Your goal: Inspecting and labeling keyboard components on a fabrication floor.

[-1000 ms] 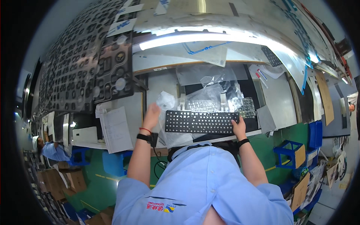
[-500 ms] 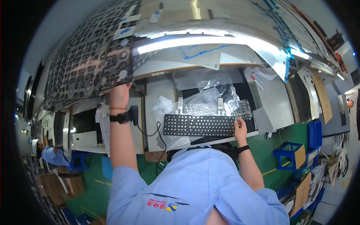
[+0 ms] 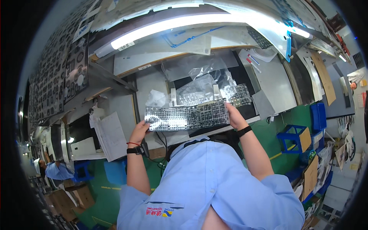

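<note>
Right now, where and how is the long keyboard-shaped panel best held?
Probably by its two short ends, coming from the wearer's side: the left hand holds it near its lower left corner, the right hand at its right end. The panel is long, flat and thin, so a grip at both ends likely supports its length and leaves most of its patterned face uncovered.

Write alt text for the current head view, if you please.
A person's left hand and right hand hold a long, shiny, grid-patterned panel by opposite ends over a workbench. Clear plastic lies behind it, a bright tube lamp farther back.
</note>
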{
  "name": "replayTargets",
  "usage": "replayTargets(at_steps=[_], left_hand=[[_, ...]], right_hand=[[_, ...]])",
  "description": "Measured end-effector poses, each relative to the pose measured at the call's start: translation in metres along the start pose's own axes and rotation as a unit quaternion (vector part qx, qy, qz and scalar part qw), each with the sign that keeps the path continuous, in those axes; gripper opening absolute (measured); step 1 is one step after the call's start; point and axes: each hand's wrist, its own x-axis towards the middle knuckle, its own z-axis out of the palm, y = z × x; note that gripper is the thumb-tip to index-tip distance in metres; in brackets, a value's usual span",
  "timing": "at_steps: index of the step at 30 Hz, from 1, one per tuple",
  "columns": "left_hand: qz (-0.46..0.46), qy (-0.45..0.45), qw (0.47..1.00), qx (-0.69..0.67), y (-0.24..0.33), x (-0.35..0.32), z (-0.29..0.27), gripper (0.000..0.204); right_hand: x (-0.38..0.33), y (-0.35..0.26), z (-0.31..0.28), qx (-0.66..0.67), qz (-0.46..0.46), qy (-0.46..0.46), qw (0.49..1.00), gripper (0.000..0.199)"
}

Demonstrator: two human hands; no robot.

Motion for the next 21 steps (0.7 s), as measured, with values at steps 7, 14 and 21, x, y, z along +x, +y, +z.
replayTargets(at_steps=[7,14,21], left_hand=[[-0.027,0.027,0.999,-0.027,-0.027,0.012,0.016,0.022],[-0.040,0.011,0.999,-0.003,-0.047,0.042,0.024,0.023],[-0.098,-0.028,0.993,-0.053,-0.015,0.023,0.012,0.040]], right_hand=[[-0.001,0.049,-0.046,-0.175,-0.048,0.124,0.976,0.028],[-0.005,0.060,-0.072,-0.140,-0.057,0.193,0.969,0.026],[0.019,0.072,-0.099,-0.166,-0.074,0.243,0.953,0.028]])
